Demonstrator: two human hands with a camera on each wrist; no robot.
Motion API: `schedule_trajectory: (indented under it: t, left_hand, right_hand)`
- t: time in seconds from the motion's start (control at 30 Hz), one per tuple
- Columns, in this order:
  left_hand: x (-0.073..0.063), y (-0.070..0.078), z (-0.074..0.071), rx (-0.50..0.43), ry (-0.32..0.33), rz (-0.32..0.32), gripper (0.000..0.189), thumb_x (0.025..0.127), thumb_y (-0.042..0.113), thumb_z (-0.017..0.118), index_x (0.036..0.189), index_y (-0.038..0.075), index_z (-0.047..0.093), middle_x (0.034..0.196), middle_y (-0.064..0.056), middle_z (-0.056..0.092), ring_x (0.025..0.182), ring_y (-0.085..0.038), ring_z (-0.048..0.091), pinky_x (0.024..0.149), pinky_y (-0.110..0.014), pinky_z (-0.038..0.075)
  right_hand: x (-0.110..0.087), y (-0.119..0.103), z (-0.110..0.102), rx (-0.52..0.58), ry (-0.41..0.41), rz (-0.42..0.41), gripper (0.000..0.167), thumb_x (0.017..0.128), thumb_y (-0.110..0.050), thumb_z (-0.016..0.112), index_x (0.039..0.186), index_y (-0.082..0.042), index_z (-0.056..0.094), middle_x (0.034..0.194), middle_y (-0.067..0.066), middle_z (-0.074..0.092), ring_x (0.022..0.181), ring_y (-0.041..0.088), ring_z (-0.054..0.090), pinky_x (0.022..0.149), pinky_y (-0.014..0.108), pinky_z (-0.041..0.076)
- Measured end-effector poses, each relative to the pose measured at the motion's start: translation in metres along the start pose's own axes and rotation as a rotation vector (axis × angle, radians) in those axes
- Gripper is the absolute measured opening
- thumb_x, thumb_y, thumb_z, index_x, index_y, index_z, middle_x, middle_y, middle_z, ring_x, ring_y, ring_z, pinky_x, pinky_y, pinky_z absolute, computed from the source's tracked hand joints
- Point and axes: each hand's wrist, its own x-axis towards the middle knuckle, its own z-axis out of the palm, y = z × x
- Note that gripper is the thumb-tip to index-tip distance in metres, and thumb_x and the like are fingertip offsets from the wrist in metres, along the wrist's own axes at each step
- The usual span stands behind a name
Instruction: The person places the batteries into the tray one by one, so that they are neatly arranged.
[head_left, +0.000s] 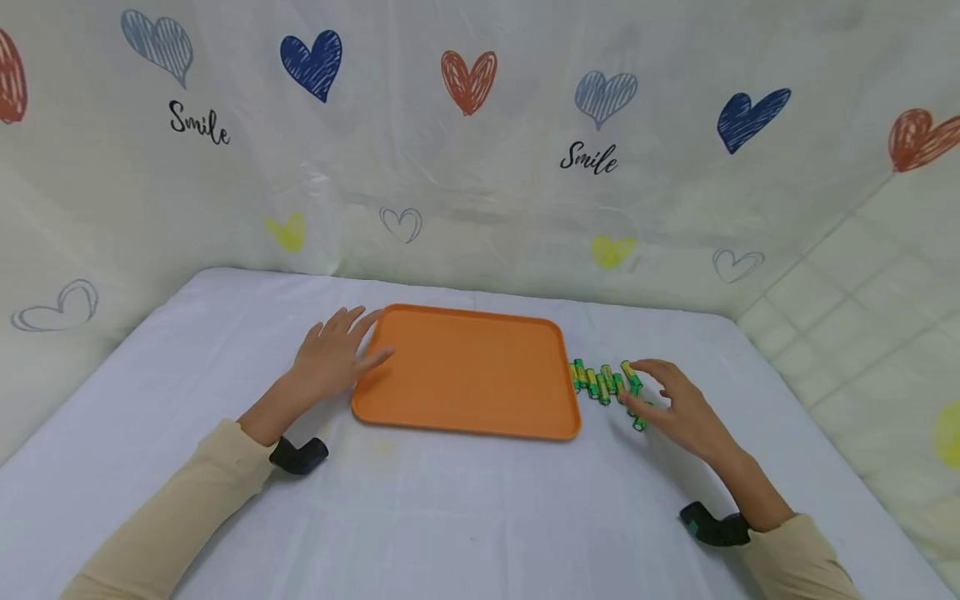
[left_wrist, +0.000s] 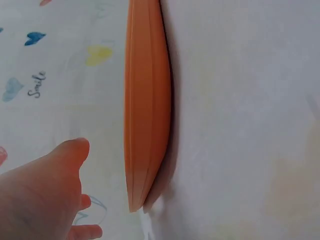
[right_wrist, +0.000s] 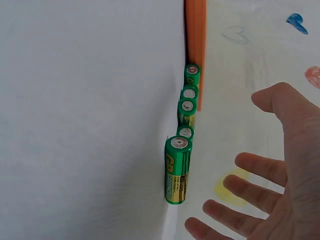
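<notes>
An orange tray lies flat on the white-covered table, with nothing on it. My left hand hovers at its left rim, fingers spread and thumb reaching over the edge. To the tray's right, several green-and-yellow batteries lie in an uneven row. Above the right end of that row is my right hand, its fingers apart and partly hiding some batteries. In the right wrist view, one GP battery lies nearest, and the right hand holds nothing.
A white cloth covers the table. Behind it hangs a pale curtain printed with hearts and the word Smile. Each wrist carries a black strap-on device.
</notes>
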Motion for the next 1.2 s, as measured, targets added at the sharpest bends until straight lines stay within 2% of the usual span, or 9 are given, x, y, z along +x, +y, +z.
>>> schedule_trajectory:
  t: [0.2,0.4,0.63,0.87,1.03,1.2]
  left_hand:
    - [0.001,-0.005,0.005,-0.043,0.019,-0.011,0.07,0.099,0.053,0.047,0.151,0.008,0.034,0.149,-0.023,0.038,0.136,-0.04,0.038,0.102,-0.063,0.035]
    - [0.001,-0.01,0.009,-0.085,-0.029,-0.025,0.071,0.099,0.052,0.046,0.151,0.006,0.033,0.145,-0.023,0.043,0.133,-0.041,0.041,0.102,-0.062,0.035]
    - [0.001,-0.016,0.013,-0.129,-0.068,0.002,0.069,0.1,0.05,0.047,0.151,0.006,0.034,0.145,-0.023,0.044,0.135,-0.041,0.039,0.106,-0.064,0.027]
    - [0.001,-0.021,0.017,-0.168,-0.089,0.032,0.066,0.1,0.048,0.049,0.148,0.005,0.038,0.147,-0.024,0.04,0.142,-0.046,0.023,0.11,-0.068,0.015]
    - [0.002,-0.025,0.018,-0.2,-0.098,0.06,0.065,0.099,0.046,0.052,0.148,0.006,0.038,0.15,-0.023,0.037,0.144,-0.044,0.019,0.111,-0.069,0.007]
    - [0.003,-0.03,0.022,-0.234,-0.103,0.098,0.064,0.099,0.045,0.053,0.148,0.007,0.038,0.152,-0.022,0.035,0.145,-0.043,0.018,0.11,-0.07,0.004]
  right_hand:
    - [-0.003,0.003,0.002,-0.005,-0.012,0.054,0.06,0.094,-0.036,0.064,0.138,0.001,0.047,0.14,0.026,0.043,0.123,0.043,0.045,0.094,0.061,0.044]
    - [-0.007,0.009,0.006,-0.004,0.011,0.072,0.056,0.093,-0.033,0.067,0.135,0.001,0.051,0.133,0.024,0.049,0.112,0.038,0.053,0.087,0.053,0.05]
    - [-0.011,0.012,0.008,0.055,0.056,0.059,0.049,0.09,-0.024,0.071,0.129,0.002,0.055,0.124,0.022,0.057,0.104,0.035,0.058,0.081,0.042,0.055]
    - [-0.014,0.015,0.009,0.069,0.066,0.066,0.047,0.088,-0.02,0.074,0.125,0.003,0.058,0.12,0.02,0.059,0.096,0.03,0.059,0.074,0.024,0.054]
    - [-0.015,0.018,0.007,0.081,0.078,0.072,0.045,0.087,-0.02,0.075,0.122,0.003,0.059,0.118,0.02,0.06,0.092,0.026,0.059,0.072,0.019,0.051]
    - [-0.015,0.021,0.005,0.092,0.042,0.112,0.048,0.087,-0.023,0.075,0.123,0.003,0.057,0.12,0.021,0.06,0.092,0.024,0.06,0.072,0.019,0.049]
